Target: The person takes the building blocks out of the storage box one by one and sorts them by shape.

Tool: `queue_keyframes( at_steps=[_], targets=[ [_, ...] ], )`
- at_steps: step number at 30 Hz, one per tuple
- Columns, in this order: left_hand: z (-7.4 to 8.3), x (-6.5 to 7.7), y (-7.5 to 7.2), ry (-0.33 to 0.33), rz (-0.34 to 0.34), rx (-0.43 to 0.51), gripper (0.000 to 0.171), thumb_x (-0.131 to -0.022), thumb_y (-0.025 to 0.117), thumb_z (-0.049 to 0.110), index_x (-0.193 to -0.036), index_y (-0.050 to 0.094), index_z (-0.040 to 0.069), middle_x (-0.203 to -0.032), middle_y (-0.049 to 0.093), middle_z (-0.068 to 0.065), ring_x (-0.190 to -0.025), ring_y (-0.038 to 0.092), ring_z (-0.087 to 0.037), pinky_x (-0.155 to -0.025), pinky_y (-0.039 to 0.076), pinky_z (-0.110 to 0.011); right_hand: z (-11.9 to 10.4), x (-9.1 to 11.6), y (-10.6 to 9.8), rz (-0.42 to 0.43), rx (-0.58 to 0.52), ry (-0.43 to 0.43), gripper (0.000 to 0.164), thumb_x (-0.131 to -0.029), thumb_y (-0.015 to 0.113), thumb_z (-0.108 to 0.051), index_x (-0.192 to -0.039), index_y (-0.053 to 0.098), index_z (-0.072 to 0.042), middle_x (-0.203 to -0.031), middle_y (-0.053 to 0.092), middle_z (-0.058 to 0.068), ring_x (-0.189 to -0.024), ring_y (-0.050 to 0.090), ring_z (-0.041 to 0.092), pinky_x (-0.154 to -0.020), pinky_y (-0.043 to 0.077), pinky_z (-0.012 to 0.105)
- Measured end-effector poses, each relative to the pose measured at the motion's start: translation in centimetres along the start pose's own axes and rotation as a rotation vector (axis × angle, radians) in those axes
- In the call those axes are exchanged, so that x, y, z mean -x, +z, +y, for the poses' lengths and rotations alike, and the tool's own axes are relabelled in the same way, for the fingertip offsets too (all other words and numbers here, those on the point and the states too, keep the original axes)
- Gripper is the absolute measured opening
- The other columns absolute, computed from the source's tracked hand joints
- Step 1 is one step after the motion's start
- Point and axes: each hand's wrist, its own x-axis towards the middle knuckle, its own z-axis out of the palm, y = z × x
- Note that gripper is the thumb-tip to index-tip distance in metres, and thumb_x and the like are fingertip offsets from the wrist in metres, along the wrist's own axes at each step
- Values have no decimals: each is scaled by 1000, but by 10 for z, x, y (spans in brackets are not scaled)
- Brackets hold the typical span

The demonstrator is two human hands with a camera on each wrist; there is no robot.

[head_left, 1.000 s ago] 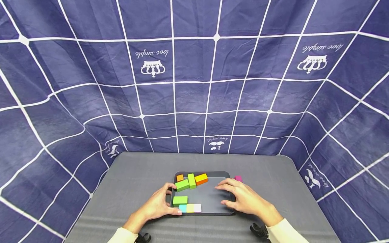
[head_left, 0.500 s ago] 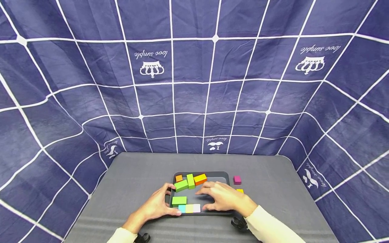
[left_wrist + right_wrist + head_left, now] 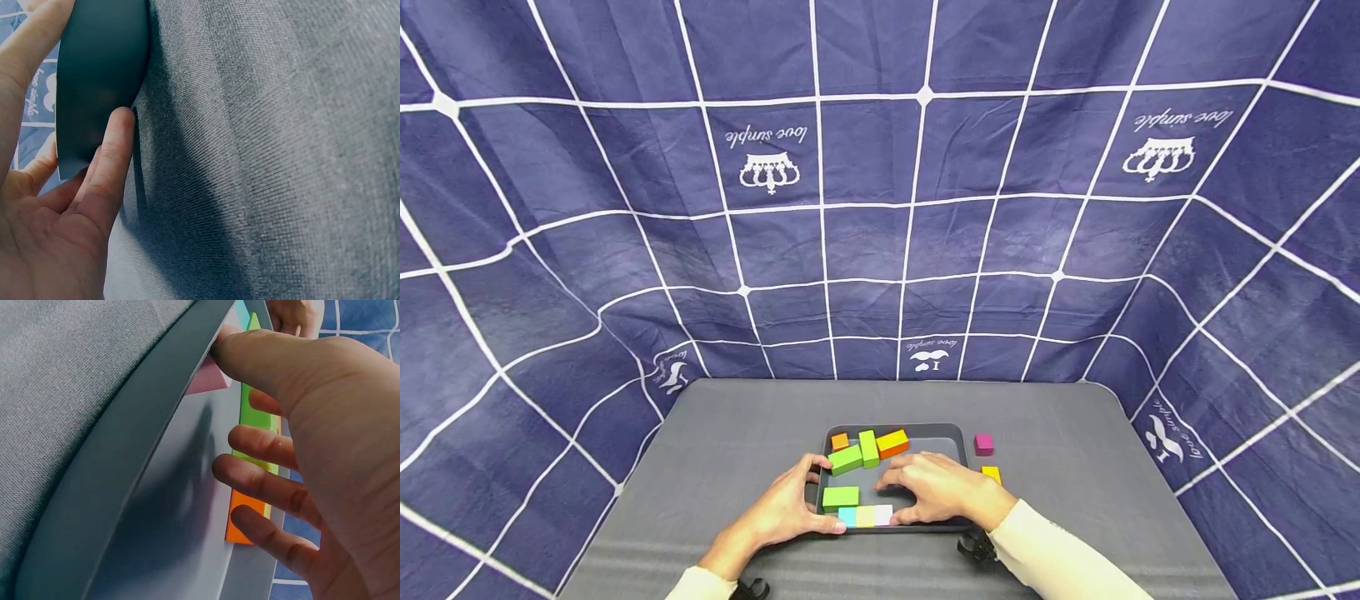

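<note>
**Caution: possible disturbance of the block row**

At left, note the left hand [image 3: 782,502] curled around the left end of the gray tray [image 3: 936,442]. Beware of tray slip from a slackened hold. Inside, along the near wall, find the blue block [image 3: 847,517], pale yellow block [image 3: 866,516] and white block [image 3: 883,515] in line, just nearer than the near green block [image 3: 840,498]. Avoid excess thumb force: expect possible buckling of the row. Along the far side, locate the small orange block [image 3: 839,442], angled green block [image 3: 845,460], second green block [image 3: 869,449] and orange-yellow block [image 3: 892,443]. Next, identify the right hand [image 3: 936,487] over the tray, thumb against the white block, fingers relaxed, gripping nothing. Guard against fingertips catching the orange-yellow block. Outside, farthest right, avoid bumping the magenta block [image 3: 983,444] or yellow block [image 3: 991,475] through careless withdrawal.
</note>
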Motion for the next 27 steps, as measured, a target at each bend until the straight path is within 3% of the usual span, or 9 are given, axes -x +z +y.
queue_keyframes(
  at_steps=[7, 14, 27],
  targets=[
    [3, -2, -2, 8, 3, -22, 97, -78, 112, 33, -153, 55, 10, -148, 66, -32, -87, 79, -17, -81, 66, -28, 3, -6, 2, -9, 12, -13, 48, -99, 93, -54, -141, 82, -34, -132, 78, -17, -113, 76, 1, -98, 65, 27],
    [3, -1, -1, -3, -8, -34, 97, -78, 112, 33, -153, 55, 10, -148, 66, -31, -88, 78, -19, -81, 65, -29, 6, -8, -1, -17, -36, -33, 41, -101, 90, -36, -141, 82, -30, -131, 79, -16, -102, 69, -3, -92, 61, 22],
    [2, -1, -1, 18, -5, -28, 96, -80, 111, 34, -153, 54, 9, -146, 66, -31, -87, 77, -16, -81, 65, -27, 4, -12, -2, -66, -80, -54, 39, -103, 92, -31, -140, 83, -33, -128, 78, -18, -110, 73, -2, -99, 59, 18]
  ],
)
